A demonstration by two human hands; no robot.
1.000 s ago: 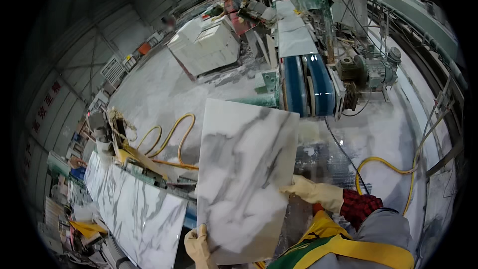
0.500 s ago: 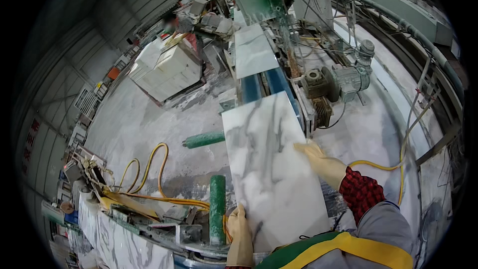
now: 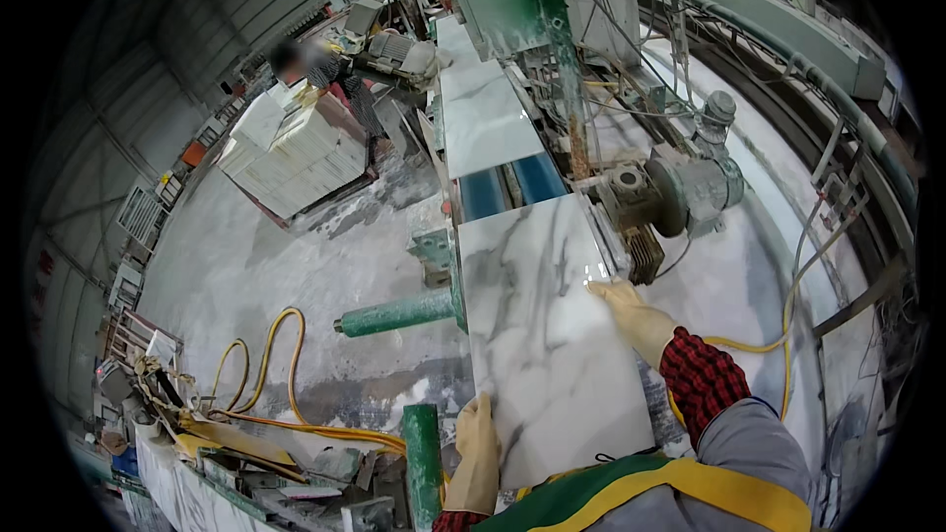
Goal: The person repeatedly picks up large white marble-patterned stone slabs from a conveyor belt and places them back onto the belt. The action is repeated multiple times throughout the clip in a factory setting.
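A white marble slab with grey veins (image 3: 552, 345) lies lengthwise in front of me, its far end over the near part of a blue conveyor belt (image 3: 538, 178). My left hand (image 3: 477, 453), in a cream glove, grips its left edge near the close corner. On the opposite long edge, about midway along, my gloved right hand (image 3: 636, 320) is closed on the slab. The fingers beneath it are hidden. Farther along the belt rests another veined slab (image 3: 483, 123), with a strip of bare belt between the two.
Right of the belt stands a motor with a gearbox (image 3: 695, 187). A green roller (image 3: 399, 315) juts out leftward, near an upright green post (image 3: 422, 463). Yellow hoses (image 3: 264, 384) loop on the left. Beyond, a person (image 3: 340, 89) stands by a stone stack (image 3: 296, 167); a green housing (image 3: 498, 0) overhangs the belt.
The slab's far end has swung into line with the belt and sits lower over it. Both hands have kept their grip. My view has shifted slightly; the person by the stack has moved.
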